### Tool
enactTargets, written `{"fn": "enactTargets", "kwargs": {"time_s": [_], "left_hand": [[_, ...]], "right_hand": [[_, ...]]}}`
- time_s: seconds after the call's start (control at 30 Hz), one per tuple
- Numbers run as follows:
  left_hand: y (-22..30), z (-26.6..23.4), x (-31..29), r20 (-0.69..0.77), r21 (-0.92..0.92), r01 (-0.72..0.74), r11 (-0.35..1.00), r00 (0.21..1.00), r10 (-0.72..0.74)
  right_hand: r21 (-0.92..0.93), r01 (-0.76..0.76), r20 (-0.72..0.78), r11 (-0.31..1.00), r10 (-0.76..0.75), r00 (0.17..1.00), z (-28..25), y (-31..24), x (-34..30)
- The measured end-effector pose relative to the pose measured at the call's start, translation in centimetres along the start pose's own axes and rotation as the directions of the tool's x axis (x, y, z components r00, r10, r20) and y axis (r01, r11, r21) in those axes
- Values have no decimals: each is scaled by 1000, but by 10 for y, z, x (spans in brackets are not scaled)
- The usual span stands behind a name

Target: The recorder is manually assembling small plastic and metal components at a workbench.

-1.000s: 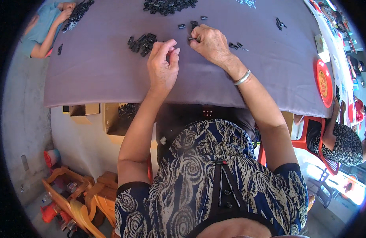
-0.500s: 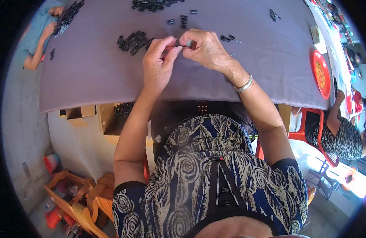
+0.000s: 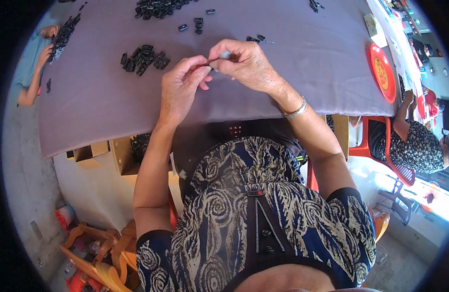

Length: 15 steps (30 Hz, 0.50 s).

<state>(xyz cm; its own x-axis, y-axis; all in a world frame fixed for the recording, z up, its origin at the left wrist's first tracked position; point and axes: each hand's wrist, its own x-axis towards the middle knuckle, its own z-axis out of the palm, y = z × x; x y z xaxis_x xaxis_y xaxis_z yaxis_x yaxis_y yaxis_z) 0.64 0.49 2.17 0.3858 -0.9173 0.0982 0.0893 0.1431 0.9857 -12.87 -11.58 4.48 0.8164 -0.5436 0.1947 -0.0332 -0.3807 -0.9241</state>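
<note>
Small dark piece [image 3: 210, 66]: pinched at the meeting point of your two hands, to the right of the near pile of black parts [image 3: 145, 53] and at about the pile's depth; fingertips cover nearly all of it. Axis: the little that shows seems to run crosswise, one end toward the pile, the other away from it; which end is the front cannot be told. Your left hand [image 3: 179, 86], just right of the pile, grasps the piece between thumb and fingertips. Your right hand [image 3: 247, 64], farther right, brings thumb and forefinger to the same spot; a pale grey bit [image 3: 225, 55] shows in its curl, kind unclear. Judgement on handling: let the left pinch act as the fixed side, line the right fingertips up with the piece's long axis, press gently and straight, and roll a fingertip back to check the seat; a slanted push could make so small a part flip out. Working low over the bench [image 3: 302, 90] should make a drop easy to recover. Farther out: loose black parts [image 3: 199, 23] lie beyond the pile to the right, a larger black heap [image 3: 161, 7] directly beyond it, and a red plate [image 3: 381, 73] far to its right.
</note>
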Motion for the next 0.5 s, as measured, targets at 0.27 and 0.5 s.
{"fn": "enactTargets", "kwargs": {"time_s": [0.27,0.5], "left_hand": [[-1,-2,-2,80,61,62,996,995,-67],[-4,2,-3,68,-35,134,990,989,-131]], "right_hand": [[-178,31,-228,984,-72,971,-67,24,-23],[-572,69,-10,818,-91,996,-83,25,-36]]}}
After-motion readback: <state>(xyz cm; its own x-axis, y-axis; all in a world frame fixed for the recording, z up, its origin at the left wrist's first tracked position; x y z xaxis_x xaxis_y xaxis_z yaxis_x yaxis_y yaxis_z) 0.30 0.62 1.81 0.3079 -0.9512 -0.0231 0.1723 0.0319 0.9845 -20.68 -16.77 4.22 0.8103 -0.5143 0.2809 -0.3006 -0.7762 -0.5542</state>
